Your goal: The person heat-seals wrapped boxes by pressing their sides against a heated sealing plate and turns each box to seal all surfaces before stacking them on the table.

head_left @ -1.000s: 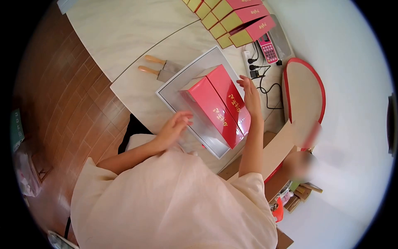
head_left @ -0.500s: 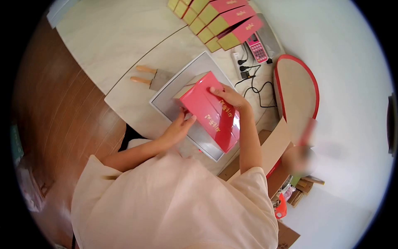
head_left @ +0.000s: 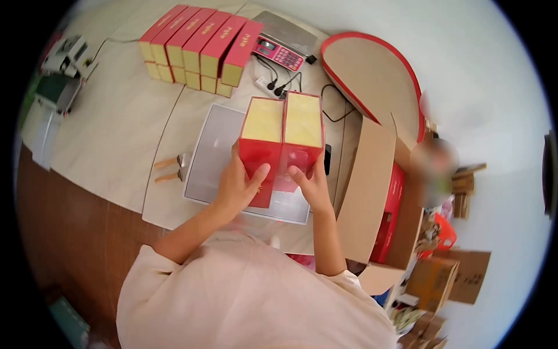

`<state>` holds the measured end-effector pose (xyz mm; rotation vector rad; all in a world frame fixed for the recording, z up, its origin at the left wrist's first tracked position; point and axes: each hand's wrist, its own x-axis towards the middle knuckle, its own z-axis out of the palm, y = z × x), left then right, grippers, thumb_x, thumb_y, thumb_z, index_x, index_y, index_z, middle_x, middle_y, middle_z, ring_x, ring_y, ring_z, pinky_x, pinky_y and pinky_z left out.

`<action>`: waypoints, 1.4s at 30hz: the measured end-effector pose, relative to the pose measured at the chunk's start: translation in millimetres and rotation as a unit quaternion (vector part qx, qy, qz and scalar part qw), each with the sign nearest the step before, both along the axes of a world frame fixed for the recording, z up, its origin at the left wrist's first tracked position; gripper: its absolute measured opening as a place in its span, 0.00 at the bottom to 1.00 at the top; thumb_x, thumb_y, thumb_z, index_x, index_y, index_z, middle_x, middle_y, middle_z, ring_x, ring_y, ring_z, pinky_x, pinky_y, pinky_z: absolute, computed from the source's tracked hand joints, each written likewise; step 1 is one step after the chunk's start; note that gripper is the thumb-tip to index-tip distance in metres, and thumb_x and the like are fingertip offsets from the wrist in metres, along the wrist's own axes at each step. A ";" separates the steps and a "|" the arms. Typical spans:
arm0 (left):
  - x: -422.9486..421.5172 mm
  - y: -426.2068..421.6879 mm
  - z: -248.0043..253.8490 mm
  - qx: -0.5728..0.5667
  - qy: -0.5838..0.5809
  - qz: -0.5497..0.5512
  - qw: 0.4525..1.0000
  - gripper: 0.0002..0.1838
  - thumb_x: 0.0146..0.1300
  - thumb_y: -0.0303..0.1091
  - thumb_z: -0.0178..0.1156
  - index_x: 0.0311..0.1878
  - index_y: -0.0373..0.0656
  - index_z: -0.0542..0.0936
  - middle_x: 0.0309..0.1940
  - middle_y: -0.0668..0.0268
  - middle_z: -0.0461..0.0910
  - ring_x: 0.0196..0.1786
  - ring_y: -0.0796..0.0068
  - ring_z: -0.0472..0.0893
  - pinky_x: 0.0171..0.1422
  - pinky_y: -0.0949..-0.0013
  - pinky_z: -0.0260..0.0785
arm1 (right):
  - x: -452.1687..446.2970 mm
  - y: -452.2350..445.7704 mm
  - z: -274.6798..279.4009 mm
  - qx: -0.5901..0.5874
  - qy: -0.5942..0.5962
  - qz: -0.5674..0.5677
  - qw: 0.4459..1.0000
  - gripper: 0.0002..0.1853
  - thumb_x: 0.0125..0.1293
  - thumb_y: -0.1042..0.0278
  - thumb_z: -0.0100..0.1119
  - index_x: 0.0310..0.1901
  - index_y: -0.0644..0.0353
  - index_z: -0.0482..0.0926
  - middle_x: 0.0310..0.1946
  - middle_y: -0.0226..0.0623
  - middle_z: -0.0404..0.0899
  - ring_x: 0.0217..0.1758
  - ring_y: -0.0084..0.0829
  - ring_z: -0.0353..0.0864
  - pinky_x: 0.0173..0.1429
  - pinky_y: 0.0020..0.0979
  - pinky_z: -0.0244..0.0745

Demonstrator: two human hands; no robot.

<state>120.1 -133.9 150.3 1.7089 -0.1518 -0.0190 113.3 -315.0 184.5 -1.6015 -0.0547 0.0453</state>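
Observation:
Two red boxes with pale yellow ends are pressed side by side between my hands, yellow ends facing up. My left hand is wrapped around the outer side of the left red box, thumb on its near red face. On the other side, my right hand grips the right red box, which sits slightly farther up, with its thumb on the near face. Clear, shiny film seems to cover part of the right box. Beneath them lies a grey tray with a white rim; the boxes hide part of it.
Left of the tray lie two scrapers with wooden handles. Stacked red-and-yellow boxes stand at the back, beside a scale with a pink keypad and a power strip. An open carton holding red boxes is at right.
The boxes have turned from red lettered faces showing to yellow ends up. My right hand has moved from their top face to the right side. The view has swung, showing more of the carton.

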 end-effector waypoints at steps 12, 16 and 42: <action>-1.2 1.6 -84.4 -0.041 -0.151 -0.106 0.982 0.38 0.67 0.46 0.55 0.70 0.33 0.53 0.72 0.49 0.52 0.71 0.56 0.60 0.73 0.59 0.53 | -59.4 0.5 -31.8 -0.043 -0.111 -0.096 0.988 0.50 0.65 0.52 0.57 0.74 0.61 0.32 0.76 0.45 0.34 0.79 0.40 0.37 0.78 0.40 0.35; 12.1 13.3 -28.3 -0.022 -0.241 0.004 0.970 0.31 0.70 0.44 0.50 0.69 0.35 0.57 0.67 0.54 0.59 0.69 0.63 0.61 0.71 0.59 0.55 | -56.1 -8.1 -16.2 -0.005 -0.134 -0.149 0.980 0.44 0.69 0.43 0.45 0.74 0.62 0.37 0.76 0.45 0.39 0.78 0.41 0.43 0.77 0.42 0.41; -80.5 0.0 227.2 -0.525 0.012 -0.604 0.599 0.04 0.66 0.32 0.53 0.38 0.43 0.75 0.38 0.64 0.74 0.39 0.70 0.73 0.43 0.67 0.66 | -85.4 -35.3 -18.3 0.009 -0.151 -0.273 0.950 0.31 0.73 0.42 0.36 0.62 0.64 0.64 0.59 0.49 0.71 0.62 0.37 0.71 0.65 0.38 0.64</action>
